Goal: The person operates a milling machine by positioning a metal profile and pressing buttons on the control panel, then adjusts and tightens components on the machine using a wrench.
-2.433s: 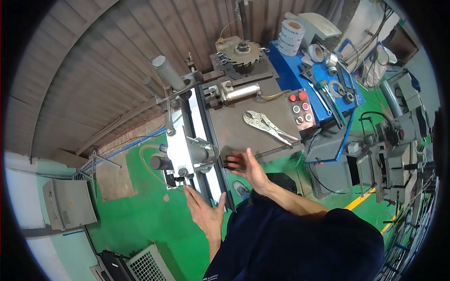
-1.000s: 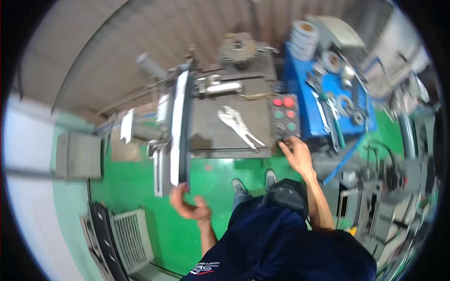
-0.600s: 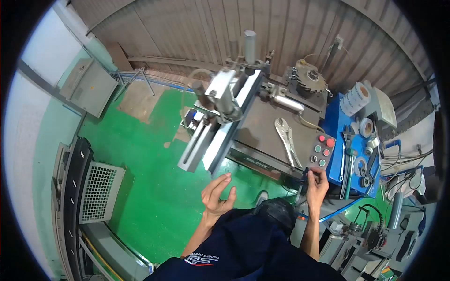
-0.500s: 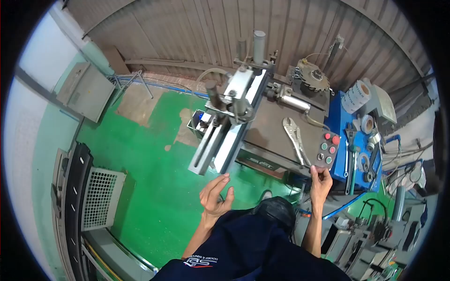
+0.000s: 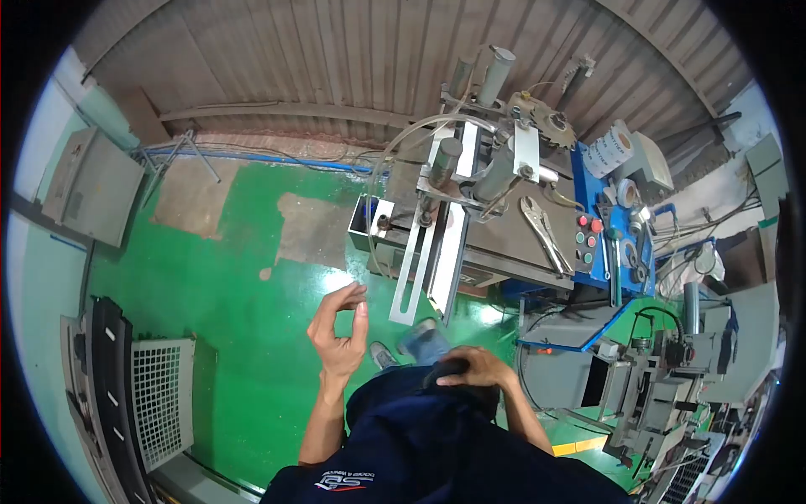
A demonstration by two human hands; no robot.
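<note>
My left hand (image 5: 338,329) is raised over the green floor, left of the slotted metal bar (image 5: 410,281). Its fingers are bent, a small gap separates thumb and fingertips, and it holds nothing. At my waist, my right hand (image 5: 480,368) is closed round a black pouch-like item (image 5: 452,370). A long white and black profile (image 5: 448,262) lies in the machine beside the slotted bar, under upright cylinders (image 5: 497,172). Locking pliers (image 5: 544,233) rest on the machine's metal table (image 5: 508,244), near a panel of red and green buttons (image 5: 586,238).
A toothed saw blade (image 5: 550,126) is at the back of the machine. To its right, a blue bench (image 5: 620,284) bears tools and rolls. A grey cabinet (image 5: 94,186) stands far left, above a white grille (image 5: 164,403). More machinery is at the lower right.
My right hand has left the button panel's front edge and come to my waist. My left hand has moved away from the profile's end. The upper clamp parts sit differently over the profile.
</note>
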